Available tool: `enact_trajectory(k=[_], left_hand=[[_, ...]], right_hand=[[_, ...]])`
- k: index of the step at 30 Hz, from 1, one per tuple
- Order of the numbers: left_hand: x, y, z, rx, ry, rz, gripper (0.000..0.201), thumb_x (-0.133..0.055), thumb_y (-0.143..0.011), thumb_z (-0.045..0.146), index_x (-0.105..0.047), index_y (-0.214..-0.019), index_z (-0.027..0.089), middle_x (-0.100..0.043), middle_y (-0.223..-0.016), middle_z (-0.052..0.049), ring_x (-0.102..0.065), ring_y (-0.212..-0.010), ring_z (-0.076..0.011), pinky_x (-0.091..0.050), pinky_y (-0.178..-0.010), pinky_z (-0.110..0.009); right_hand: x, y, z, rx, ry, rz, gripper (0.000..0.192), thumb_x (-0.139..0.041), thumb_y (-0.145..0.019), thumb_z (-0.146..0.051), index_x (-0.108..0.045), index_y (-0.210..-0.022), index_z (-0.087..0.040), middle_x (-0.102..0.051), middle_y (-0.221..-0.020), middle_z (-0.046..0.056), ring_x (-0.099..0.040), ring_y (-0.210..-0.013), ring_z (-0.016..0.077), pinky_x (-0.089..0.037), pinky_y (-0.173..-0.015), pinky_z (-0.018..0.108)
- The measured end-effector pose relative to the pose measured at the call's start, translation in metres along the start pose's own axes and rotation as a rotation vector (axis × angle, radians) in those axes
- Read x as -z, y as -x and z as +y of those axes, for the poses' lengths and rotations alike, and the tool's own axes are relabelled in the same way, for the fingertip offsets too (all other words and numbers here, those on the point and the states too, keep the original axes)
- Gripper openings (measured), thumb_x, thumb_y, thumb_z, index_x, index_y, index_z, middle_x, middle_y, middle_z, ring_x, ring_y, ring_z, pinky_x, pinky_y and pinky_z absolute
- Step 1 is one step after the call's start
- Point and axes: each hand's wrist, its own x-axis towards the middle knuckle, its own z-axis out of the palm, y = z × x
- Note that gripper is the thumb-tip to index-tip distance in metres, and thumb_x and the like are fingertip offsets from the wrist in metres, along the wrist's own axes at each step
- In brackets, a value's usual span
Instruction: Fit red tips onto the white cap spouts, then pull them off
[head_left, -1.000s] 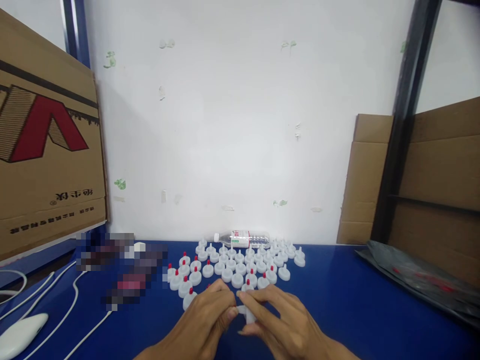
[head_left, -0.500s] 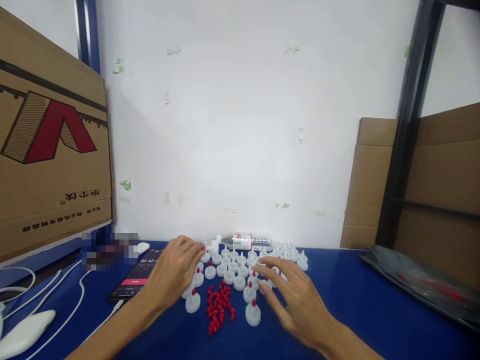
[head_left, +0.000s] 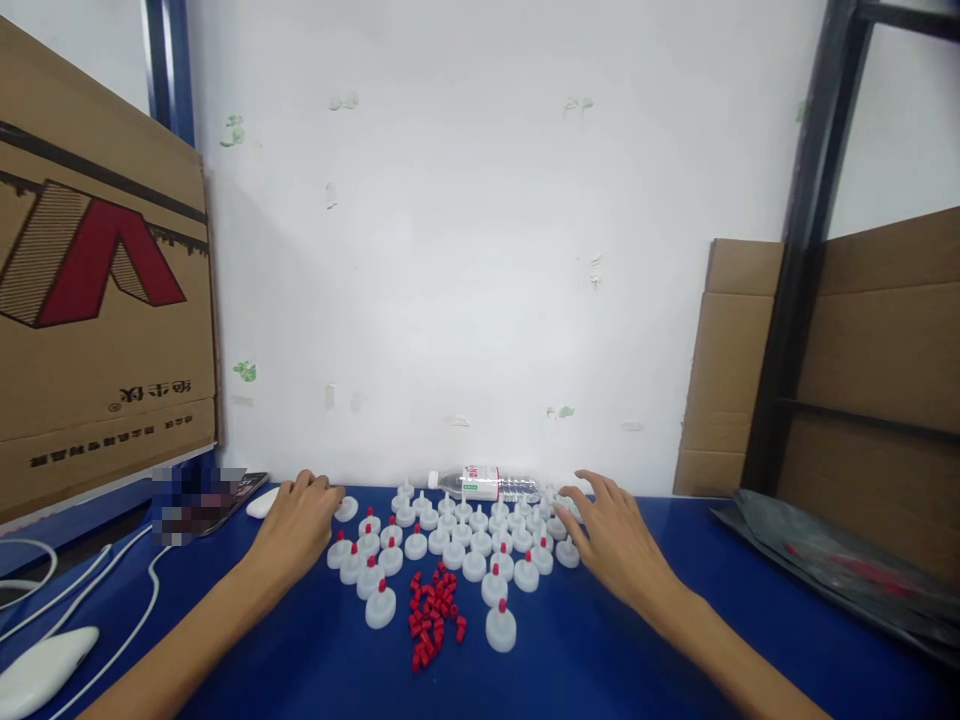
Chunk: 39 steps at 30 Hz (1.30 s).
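My left hand (head_left: 298,515) is at the back left with its fingers curled and pressed against a white nozzle cap (head_left: 346,510). The cap's nozzle is hidden by the fingertips. My right hand (head_left: 615,535) has its thumb and fingers apart at the right edge of the cap group, nearest to another white nozzle cap (head_left: 568,553). Between the hands stand several upright white nozzle caps (head_left: 474,564), their spouts bare. Toward the front and sides, several wear red tips, such as a front cap (head_left: 501,630). Loose small red tips (head_left: 435,610) lie in a pile at the middle front.
A clear labelled bottle (head_left: 484,484) lies along the wall behind the caps. White cables (head_left: 150,600) and a white rounded device (head_left: 46,670) are at left, below a large cardboard box (head_left: 105,300). A dark plastic bag (head_left: 832,560) lies at right.
My left hand has moved left, away from the caps' middle. My right hand has shifted slightly right and back. The phone with the timer no longer shows where it lay.
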Motion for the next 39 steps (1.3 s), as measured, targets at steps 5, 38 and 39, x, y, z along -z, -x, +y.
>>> enact_trajectory(k=[5,38,39], left_hand=[[-0.011,0.000,-0.002,-0.013,0.002,-0.076,0.040,-0.046,-0.085,-0.005,-0.077,-0.097,0.017,-0.071,-0.102,-0.017,-0.061,-0.101,-0.0366,-0.045,-0.081,-0.043],[0.043,0.047,0.109,-0.562,0.767,-0.138,0.019,-0.066,-0.097,0.024,-0.067,-0.116,0.027,-0.057,-0.127,-0.007,-0.050,-0.125,-0.0285,-0.050,-0.103,-0.046],[0.042,0.047,0.109,-0.561,0.755,-0.154,0.018,-0.066,-0.098,0.024,-0.067,-0.115,0.027,-0.056,-0.128,-0.007,-0.050,-0.125,-0.0287,-0.050,-0.104,-0.046]], right_hand=[[-0.016,0.003,0.012,-0.095,0.041,-0.154,0.047,-0.040,-0.106,-0.041,-0.066,-0.134,-0.013,-0.057,-0.143,0.025,-0.051,-0.136,0.0411,-0.040,-0.108,0.060],[-0.014,0.006,0.013,-0.198,0.066,-0.514,0.065,-0.020,-0.107,-0.052,-0.064,-0.134,-0.013,-0.073,-0.114,0.025,-0.070,-0.108,0.0403,-0.048,-0.090,0.054],[-0.014,0.006,0.013,-0.199,0.064,-0.504,0.066,-0.020,-0.107,-0.053,-0.066,-0.131,-0.013,-0.073,-0.113,0.025,-0.070,-0.108,0.0395,-0.048,-0.090,0.053]])
